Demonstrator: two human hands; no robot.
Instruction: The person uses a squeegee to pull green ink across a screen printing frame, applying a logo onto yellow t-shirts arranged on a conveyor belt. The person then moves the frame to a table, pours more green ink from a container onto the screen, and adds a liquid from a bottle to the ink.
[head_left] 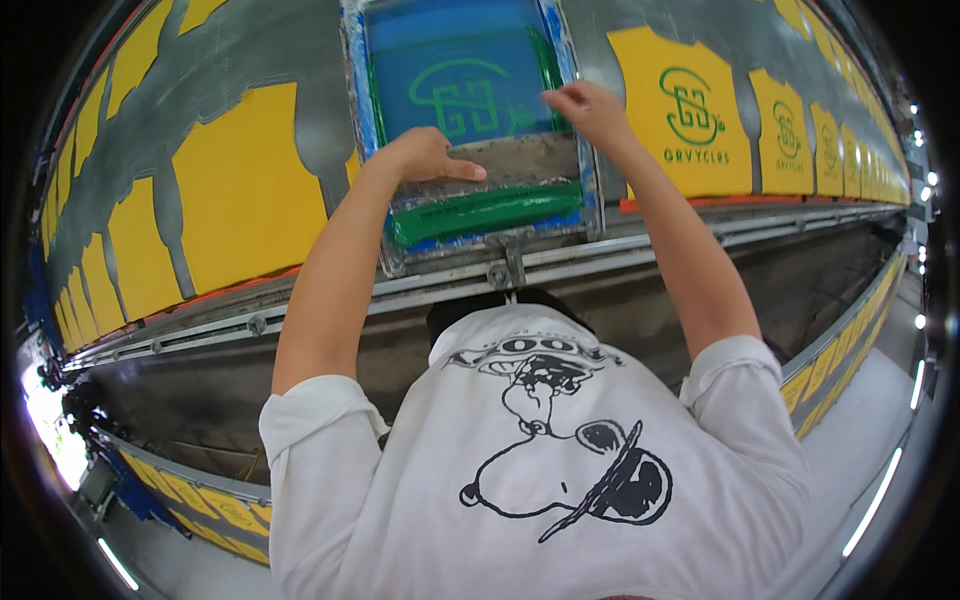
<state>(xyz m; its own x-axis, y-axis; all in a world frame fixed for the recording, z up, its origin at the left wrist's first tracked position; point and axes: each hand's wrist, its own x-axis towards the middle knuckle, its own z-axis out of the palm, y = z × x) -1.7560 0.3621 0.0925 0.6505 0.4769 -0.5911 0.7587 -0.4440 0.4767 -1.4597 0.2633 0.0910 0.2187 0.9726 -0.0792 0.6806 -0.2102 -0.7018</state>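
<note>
A screen-printing frame (590,190) with blue mesh and a green design lies on the printing table ahead of me. Across its near part stands a squeegee (530,160), its blade grey and worn. My left hand (425,158) grips the squeegee's left end, thumb laid along the near face. Thick green ink (490,212) lies in the frame on the near side of the squeegee. My right hand (590,110) is over the frame's right edge, apart from the squeegee, fingers curled and pressed together; whatever they may hold is too small to make out.
Yellow fabric pieces (245,170) lie in rows on the grey table. To the right, a yellow piece (690,110) bears a green print, with several more printed ones beyond. A metal rail (560,262) runs along the table's near edge. Behind me is another line of yellow pieces (230,508).
</note>
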